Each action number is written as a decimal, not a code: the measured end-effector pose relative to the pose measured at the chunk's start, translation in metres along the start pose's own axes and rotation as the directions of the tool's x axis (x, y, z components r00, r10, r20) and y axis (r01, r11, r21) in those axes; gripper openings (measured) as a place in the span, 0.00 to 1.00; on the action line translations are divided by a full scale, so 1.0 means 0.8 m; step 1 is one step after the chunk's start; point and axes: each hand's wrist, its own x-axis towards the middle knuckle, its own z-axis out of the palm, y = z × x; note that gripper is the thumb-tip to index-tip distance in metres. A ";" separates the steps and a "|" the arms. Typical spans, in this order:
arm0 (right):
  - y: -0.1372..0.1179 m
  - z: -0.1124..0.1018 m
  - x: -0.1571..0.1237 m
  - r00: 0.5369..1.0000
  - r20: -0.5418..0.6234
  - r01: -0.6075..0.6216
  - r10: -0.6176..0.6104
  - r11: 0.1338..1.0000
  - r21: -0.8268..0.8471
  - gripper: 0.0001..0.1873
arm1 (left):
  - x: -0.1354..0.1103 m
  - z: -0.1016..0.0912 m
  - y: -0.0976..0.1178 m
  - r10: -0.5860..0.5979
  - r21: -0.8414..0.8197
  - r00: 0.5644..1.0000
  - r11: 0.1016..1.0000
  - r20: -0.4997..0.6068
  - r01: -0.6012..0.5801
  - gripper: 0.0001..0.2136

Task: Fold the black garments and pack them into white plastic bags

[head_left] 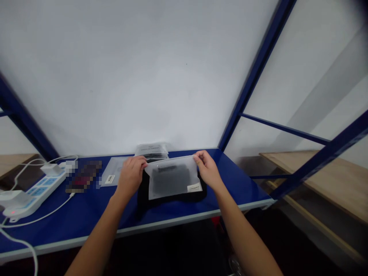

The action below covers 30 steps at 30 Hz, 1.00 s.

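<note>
With clock directions taken around the bag and 12 o'clock pointing to the wall, the pale front edge of the glossy blue tabletop (240,184) runs nearest, at 6 o'clock. Just beyond it lies a soft-looking black item (201,194), its dark border showing below and to both sides of the frosted translucent rectangular plastic bag (172,182). The bag is over this black item, its lower edge towards the wearer; whether it rests fully on it cannot be told. A small white printed label (194,187) sits at the bag's 4 o'clock corner, and a dark, flat shape shows through the plastic.

The bag's far edge stretches almost straight between the hands. The left hand (132,171), at 10 o'clock, pinches one far corner between thumb and fingers; the right hand (207,169), at 2 o'clock, pinches the other, thumb on the near face. The bag's body hangs towards 6 o'clock from both sets of fingertips.

At 9 o'clock, well apart, is a long white power strip with blue sockets (43,189). Nearer, towards 10 o'clock, lies another flat frosted bag with a barcode label (116,168). At 11 o'clock, farther back, a stack of frosted packets (152,149) sits near the plain pale wall (138,76).
</note>
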 end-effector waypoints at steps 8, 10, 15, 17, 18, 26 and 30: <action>0.061 0.058 -0.006 0.990 -0.004 -0.139 0.144 0.947 -0.289 0.11 | -0.010 0.085 0.010 -0.209 -0.101 0.976 0.972 0.055 0.214 0.11; 0.057 0.071 -0.017 0.994 0.085 -0.040 0.074 0.937 -0.347 0.19 | -0.019 0.111 0.015 -0.127 -0.112 0.982 0.983 0.143 0.144 0.13; 0.045 0.095 -0.048 0.836 0.547 0.300 -0.036 0.866 -0.400 0.28 | -0.056 0.150 0.022 0.010 0.028 0.889 0.999 0.459 -0.026 0.21; 0.045 0.098 -0.056 0.814 0.581 0.328 -0.015 0.837 -0.438 0.32 | -0.067 0.154 0.022 -0.006 0.074 0.867 0.997 0.497 -0.035 0.22; 0.045 0.098 -0.058 0.810 0.586 0.335 -0.007 0.826 -0.453 0.33 | -0.070 0.154 0.021 -0.022 0.086 0.859 0.996 0.512 -0.026 0.23; 0.040 0.090 -0.048 0.735 0.669 0.282 0.112 0.846 -0.452 0.39 | -0.057 0.139 0.027 -0.114 0.094 0.719 0.993 0.686 0.068 0.27; 0.041 0.089 -0.049 0.719 0.683 0.252 0.128 0.868 -0.428 0.41 | -0.054 0.136 0.028 -0.113 0.089 0.704 0.993 0.701 0.071 0.27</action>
